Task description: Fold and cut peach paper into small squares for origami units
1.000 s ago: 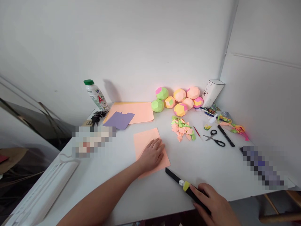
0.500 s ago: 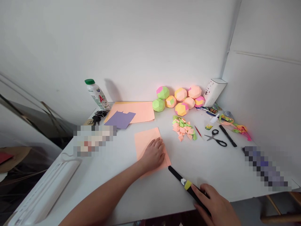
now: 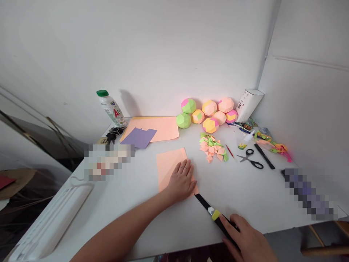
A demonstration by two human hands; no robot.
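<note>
A sheet of peach paper (image 3: 169, 160) lies on the white table in the middle of the head view. My left hand (image 3: 182, 182) rests flat on its right part, fingers stretched out, covering some of the sheet. In my right hand (image 3: 245, 236), near the front edge, is a utility knife (image 3: 215, 214) with a black-and-yellow handle and a long dark blade. The blade points up and left, its tip at the sheet's lower right corner. Whether the tip touches the paper I cannot tell.
Faceted paper balls (image 3: 211, 125) stand by the wall, with small folded paper pieces (image 3: 211, 147) before them. Scissors (image 3: 251, 159), a black stick-like item (image 3: 264, 156) and a glue bottle (image 3: 245, 141) lie right. Purple paper (image 3: 140, 137), a bottle (image 3: 110, 107) and a white device (image 3: 54, 222) are left.
My left hand has slid slightly right and down on the sheet, its fingers straighter. The knife in my right hand has shifted a little left, its tip now at the paper's corner.
</note>
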